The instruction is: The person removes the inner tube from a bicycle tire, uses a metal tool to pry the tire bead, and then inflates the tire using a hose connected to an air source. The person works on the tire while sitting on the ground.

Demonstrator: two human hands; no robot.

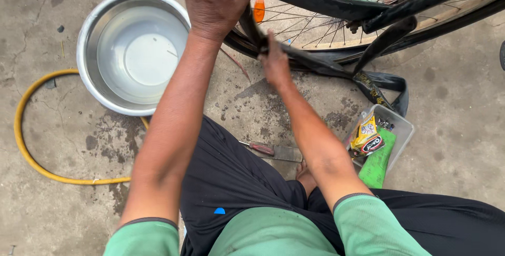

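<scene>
A bicycle wheel [421, 19] with thin spokes and a black tyre lies across the top of the head view. My left hand [210, 3] is closed over the tyre's edge near the top middle. My right hand [274, 62] grips a black rubber inner tube [315, 66] that hangs out of the tyre along the rim. The tube's loose end [389, 85] trails down to the right onto the concrete. An orange reflector [259, 10] sits among the spokes between my hands.
A steel basin of water [87, 40] stands at upper left. A yellow hose [21, 135] curves around it on the concrete. A red-handled flat tool [273, 152] lies by my knee. A clear plastic box [402, 127] with a yellow packet and a green item is at right.
</scene>
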